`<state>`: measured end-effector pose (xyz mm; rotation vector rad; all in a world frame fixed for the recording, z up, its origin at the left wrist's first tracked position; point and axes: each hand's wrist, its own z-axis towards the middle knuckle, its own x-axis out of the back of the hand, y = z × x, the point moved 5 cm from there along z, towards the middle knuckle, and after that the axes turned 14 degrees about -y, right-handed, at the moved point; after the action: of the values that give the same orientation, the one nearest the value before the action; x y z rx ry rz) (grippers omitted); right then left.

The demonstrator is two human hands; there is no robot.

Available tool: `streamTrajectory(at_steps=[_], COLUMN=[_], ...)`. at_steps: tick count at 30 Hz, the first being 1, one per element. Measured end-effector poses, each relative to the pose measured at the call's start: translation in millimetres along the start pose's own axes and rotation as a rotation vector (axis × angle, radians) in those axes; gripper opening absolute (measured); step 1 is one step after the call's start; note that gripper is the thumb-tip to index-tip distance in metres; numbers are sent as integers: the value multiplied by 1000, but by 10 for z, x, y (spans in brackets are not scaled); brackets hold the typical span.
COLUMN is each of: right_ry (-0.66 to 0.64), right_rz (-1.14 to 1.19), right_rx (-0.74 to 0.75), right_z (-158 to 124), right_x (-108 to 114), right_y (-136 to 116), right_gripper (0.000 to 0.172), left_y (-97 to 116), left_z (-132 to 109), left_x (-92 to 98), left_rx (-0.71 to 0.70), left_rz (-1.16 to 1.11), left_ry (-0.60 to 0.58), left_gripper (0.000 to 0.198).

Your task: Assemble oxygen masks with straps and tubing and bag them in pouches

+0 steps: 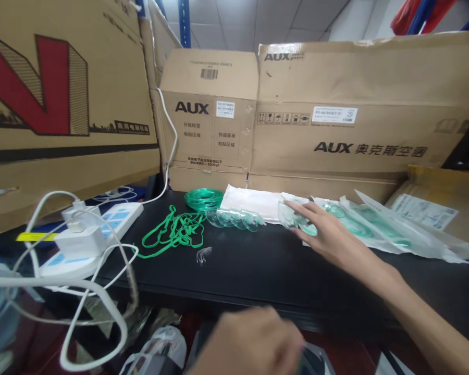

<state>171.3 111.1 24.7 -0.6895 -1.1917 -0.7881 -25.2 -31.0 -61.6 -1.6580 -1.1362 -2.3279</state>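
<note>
My right hand reaches over the black table, its thumb and fingers closed around a clear plastic mask. More clear masks stand nested in a row to the left of it. White paper pouches lie behind that row. My left hand is low at the front, below the table edge; motion smears its fingers. Left of the masks lie a coil of green tubing and a tangle of green elastic cord. Several small thin strips rest in front of the cord.
Pouches with green-tinted masks lie at the right. A white power strip with plugs and looping white cables occupies the left. Large cardboard boxes wall off the back. Bags and other items sit below the table edge.
</note>
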Motion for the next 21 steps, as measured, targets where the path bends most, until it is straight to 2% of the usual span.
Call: streamTrajectory(at_steps=[1, 2, 4, 7, 11, 14, 21], right_ry=[-21, -66, -172, -252, -261, -268, -261], right_rz=[46, 88, 153, 235, 273, 290, 309], right_rx=[-14, -25, -67, -124, -178, -191, -145], right_z=[-135, -260, -466, -622, -655, -679, -721], right_x=[-52, -126, -289, -428, -401, -341, -287], right_y=[26, 51, 106, 153, 99, 5, -140], right_gripper=[62, 60, 56, 53, 54, 55, 49], left_y=[-126, -274, -487, -747, -957, -1002, -980], left_z=[-76, -191, -382, -425, -309, -226, -153], left_x=[224, 481, 874, 1142, 1185, 1184, 1267], left_rx=[113, 295, 526, 711, 812, 790, 660], left_rz=[32, 109, 279, 424, 447, 429, 449], left_ry=[129, 331, 552, 471, 277, 208, 161], left_gripper=[35, 34, 27, 31, 30, 30, 29])
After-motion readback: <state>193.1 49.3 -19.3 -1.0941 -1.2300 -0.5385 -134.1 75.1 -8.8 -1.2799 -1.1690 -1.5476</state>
